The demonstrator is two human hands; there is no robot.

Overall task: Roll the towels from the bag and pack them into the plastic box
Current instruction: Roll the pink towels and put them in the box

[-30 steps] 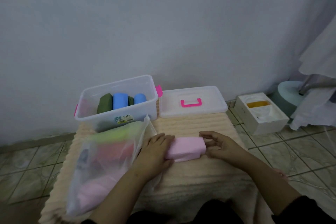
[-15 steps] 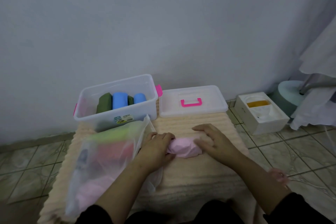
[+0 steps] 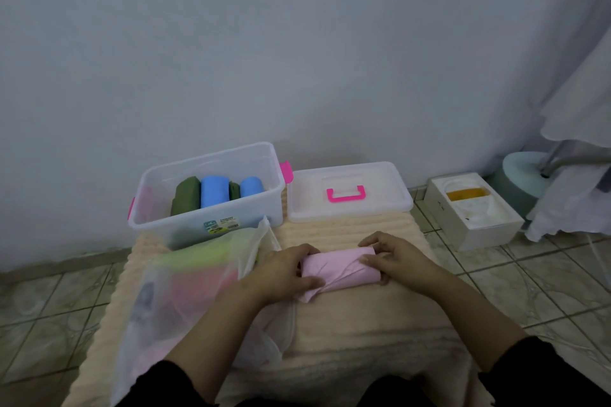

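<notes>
Beside the towel bag (image 3: 198, 277), left hand (image 3: 284, 271) and right hand (image 3: 393, 261) gripping pink towel roll (image 3: 340, 269), plastic box (image 3: 211, 195) (lid (image 3: 350, 195) off) behind.

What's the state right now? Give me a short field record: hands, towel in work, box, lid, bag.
left hand: grips the left end of the pink towel
right hand: fingers curled on the right end of the same towel
pink towel: rolled, lying on the beige mat
plastic box: open, holds two green and two blue rolls
lid: off, flat to the right of the box
bag: lying at left, more towels inside
</notes>
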